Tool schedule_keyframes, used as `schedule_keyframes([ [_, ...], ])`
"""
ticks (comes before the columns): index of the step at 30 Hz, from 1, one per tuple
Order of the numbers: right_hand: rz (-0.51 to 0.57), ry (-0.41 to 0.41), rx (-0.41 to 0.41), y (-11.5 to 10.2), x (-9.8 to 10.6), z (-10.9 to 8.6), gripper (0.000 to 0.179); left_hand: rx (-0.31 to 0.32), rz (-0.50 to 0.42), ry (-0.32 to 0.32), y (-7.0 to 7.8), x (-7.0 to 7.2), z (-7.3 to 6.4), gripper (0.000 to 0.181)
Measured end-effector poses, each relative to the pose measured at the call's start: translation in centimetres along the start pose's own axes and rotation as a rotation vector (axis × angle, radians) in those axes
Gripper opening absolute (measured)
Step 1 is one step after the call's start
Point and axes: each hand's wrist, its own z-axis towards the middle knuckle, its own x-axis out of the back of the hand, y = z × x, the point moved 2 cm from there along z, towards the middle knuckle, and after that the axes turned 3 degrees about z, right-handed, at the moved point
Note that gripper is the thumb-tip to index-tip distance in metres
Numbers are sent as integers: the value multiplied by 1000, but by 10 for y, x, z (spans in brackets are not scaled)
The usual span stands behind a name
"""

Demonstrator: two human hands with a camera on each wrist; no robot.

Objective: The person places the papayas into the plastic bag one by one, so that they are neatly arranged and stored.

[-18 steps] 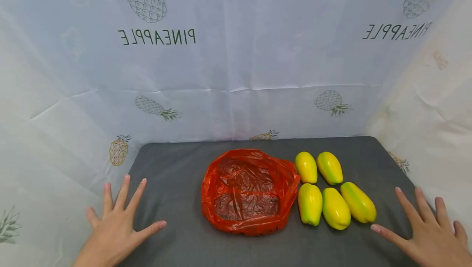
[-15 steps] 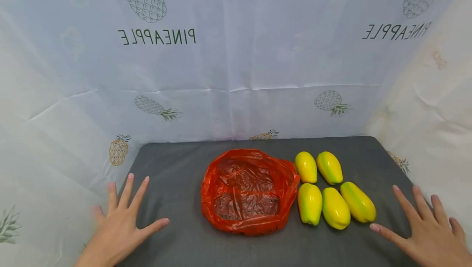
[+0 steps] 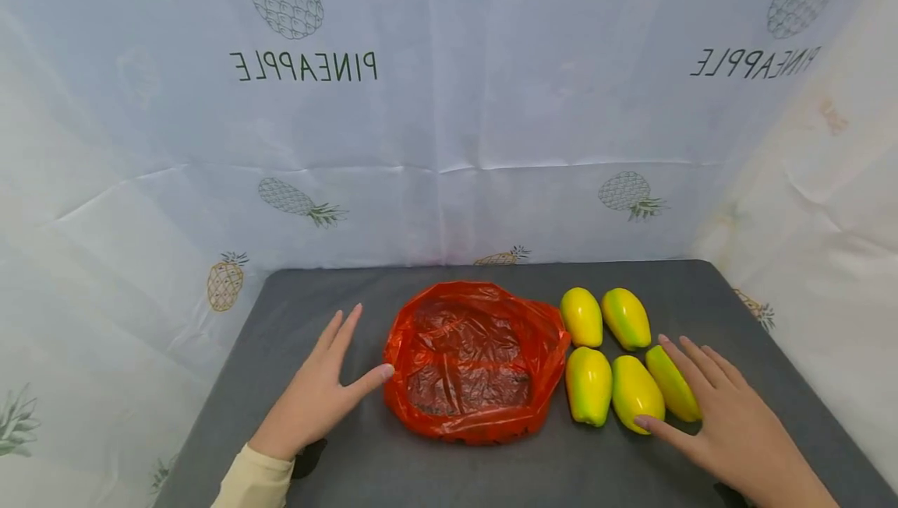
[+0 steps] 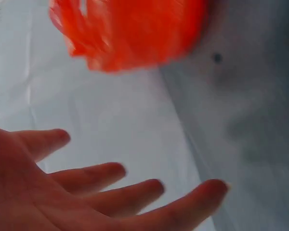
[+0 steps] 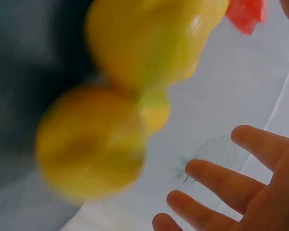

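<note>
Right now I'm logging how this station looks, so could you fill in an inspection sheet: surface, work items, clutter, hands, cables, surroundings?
Surface: dark grey tabletop.
Work items: red plastic bag, mouth open; five yellow-green fruits to its right.
Clutter: nothing seen.
Left hand: open, beside the bag; whether the thumb touches it is unclear.
Right hand: open, partly covering the rightmost fruit in the head view; gripping nothing.
Wrists: a dark object near each, too hidden to identify.
Cables: nothing seen.
Surroundings: creased white cloth with pineapple prints, behind and on both sides.
</note>
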Motion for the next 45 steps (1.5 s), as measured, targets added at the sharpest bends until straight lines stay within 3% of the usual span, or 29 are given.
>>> schedule_keyframes([
  [8, 77, 59, 144, -49, -9, 19, 104, 26, -200, -68, 28, -13, 33, 108],
  [15, 85, 15, 178, -75, -19, 33, 101, 77, -255, -83, 35, -20, 51, 112],
  [23, 54, -46, 142, -83, -28, 40, 105, 70, -262, -120, 29, -27, 55, 102],
  [32, 42, -125, 85, -82, -32, 43, 103, 22, -330, -135, 26, -32, 56, 76],
  [45, 65, -181, 45, -87, -31, 45, 102, 58, -321, -122, 22, -33, 58, 70],
])
